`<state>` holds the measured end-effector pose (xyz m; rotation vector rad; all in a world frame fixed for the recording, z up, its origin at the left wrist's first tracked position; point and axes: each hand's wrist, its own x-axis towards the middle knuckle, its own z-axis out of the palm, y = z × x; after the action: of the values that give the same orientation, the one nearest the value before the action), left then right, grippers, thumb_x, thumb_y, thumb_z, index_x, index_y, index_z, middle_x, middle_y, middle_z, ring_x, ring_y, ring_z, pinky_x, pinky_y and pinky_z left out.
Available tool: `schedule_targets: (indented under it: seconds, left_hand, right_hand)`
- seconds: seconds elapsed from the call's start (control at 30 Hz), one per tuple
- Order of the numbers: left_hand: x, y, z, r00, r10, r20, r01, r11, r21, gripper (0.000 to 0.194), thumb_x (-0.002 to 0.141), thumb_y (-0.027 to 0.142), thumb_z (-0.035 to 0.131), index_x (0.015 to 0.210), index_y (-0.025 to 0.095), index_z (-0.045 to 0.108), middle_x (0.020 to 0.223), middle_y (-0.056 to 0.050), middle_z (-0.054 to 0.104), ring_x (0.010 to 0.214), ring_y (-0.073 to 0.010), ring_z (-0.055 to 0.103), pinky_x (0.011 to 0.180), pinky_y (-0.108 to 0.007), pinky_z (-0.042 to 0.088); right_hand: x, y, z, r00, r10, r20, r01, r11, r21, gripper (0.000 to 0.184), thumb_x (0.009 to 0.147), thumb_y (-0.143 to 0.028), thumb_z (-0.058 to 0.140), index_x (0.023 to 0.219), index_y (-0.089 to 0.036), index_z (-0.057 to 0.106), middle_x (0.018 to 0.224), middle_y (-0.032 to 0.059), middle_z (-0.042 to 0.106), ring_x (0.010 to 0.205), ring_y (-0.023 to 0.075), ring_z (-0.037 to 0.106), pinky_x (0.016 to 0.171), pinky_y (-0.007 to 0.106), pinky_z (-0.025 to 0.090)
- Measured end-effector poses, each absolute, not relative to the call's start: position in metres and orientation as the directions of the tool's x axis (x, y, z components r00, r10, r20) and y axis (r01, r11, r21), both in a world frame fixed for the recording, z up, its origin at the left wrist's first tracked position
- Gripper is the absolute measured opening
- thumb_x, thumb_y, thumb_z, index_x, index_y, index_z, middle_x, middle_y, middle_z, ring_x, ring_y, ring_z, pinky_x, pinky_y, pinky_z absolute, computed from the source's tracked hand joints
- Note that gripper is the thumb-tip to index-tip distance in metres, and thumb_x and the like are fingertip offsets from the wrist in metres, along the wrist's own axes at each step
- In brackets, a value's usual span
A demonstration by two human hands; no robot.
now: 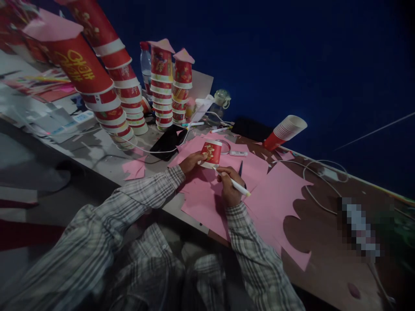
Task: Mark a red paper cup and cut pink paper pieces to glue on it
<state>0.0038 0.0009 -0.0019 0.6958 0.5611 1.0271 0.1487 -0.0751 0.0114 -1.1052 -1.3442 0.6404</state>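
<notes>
Just over the pink paper (207, 203) now, gripping a white marker (240, 187) in the right hand (229, 190) and, close to its tip, pinching by the side in the left hand (192, 163) a red paper cup (212, 152), likely feather-light, thin-walled and easily dented, so best held gently near the probably stiffer rim.

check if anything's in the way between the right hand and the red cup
Nothing visible stands between them. The left hand holds the red cup, and the white marker in the right hand points toward its lower edge. Whether the tip touches, I can't tell.
</notes>
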Motion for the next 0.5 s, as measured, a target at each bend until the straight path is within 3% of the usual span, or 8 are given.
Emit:
schedule_targets:
  seconds: [0.27,0.5]
  left_hand:
    - [0.0030,-0.0019,0.0019,0.435,0.894,-0.109,-0.549,0.360,0.754,0.031,0.071,0.030,0.072,0.093,0.009,0.065,0.082,-0.008,0.069,0.073,-0.0181,0.063,0.072,-0.030,0.048]
    - [0.0036,-0.0063,0.0056,0.456,0.883,-0.111,-0.549,0.377,0.746,0.037,0.070,0.033,0.074,0.096,0.009,0.063,0.084,-0.009,0.069,0.074,-0.0200,0.064,0.073,-0.033,0.048]
  right_hand:
    - [0.1489,-0.0756,0.0128,0.119,0.891,0.439,0.192,0.413,-0.890,0.021,0.086,-0.029,0.052,0.082,-0.019,0.070,0.073,0.0009,0.062,0.065,0.0150,0.058,0.062,0.031,0.046]
    - [0.1481,-0.0770,0.0154,0.212,0.879,0.426,0.113,0.411,-0.905,0.023,0.090,-0.030,0.051,0.087,-0.018,0.071,0.069,-0.0001,0.060,0.062,0.0139,0.056,0.059,0.029,0.045]
